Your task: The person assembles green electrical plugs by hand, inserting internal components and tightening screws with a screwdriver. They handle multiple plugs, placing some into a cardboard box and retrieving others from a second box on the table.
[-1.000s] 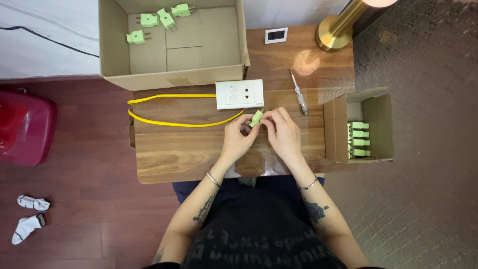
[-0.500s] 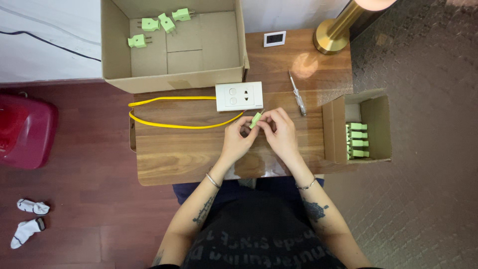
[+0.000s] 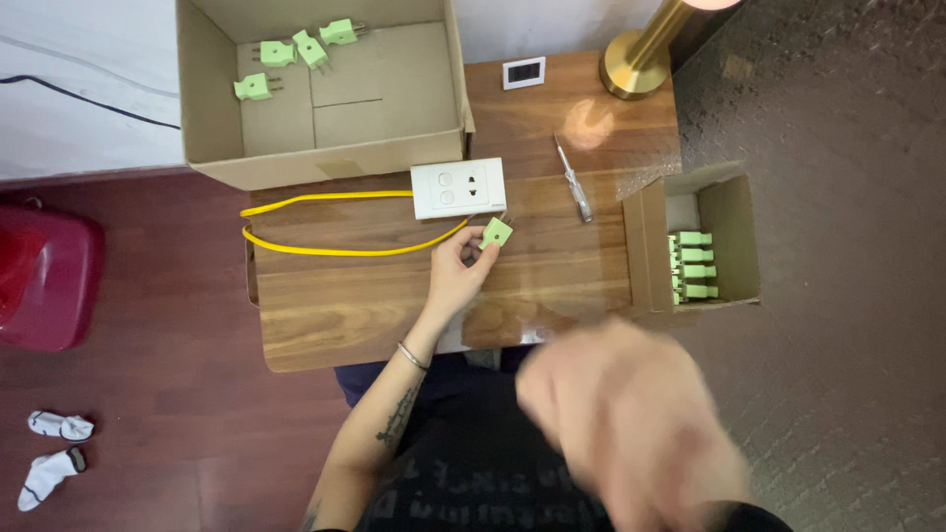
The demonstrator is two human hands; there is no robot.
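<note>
My left hand (image 3: pixel 455 274) pinches a small green plug (image 3: pixel 495 232) by its body, holding it just below the white socket plate (image 3: pixel 458 187) on the wooden table (image 3: pixel 335 305). A yellow cable (image 3: pixel 325 246) loops from the plate to the left. My right hand (image 3: pixel 631 424) is raised close to the camera, large and blurred, away from the table; nothing shows in it, and its fingers cannot be made out.
A big open cardboard box (image 3: pixel 325 99) at the back holds three green plugs (image 3: pixel 296 49). A small box (image 3: pixel 705 251) on the right holds several more. A screwdriver (image 3: pixel 574 182), a small white device (image 3: pixel 523 72) and a brass lamp base (image 3: pixel 636 69) are on the table. A red object (image 3: pixel 44 276) and socks (image 3: pixel 54 448) are on the floor.
My right hand let go of the plug and pulled back up toward the camera. My left hand alone now holds the plug, slightly closer to the socket plate.
</note>
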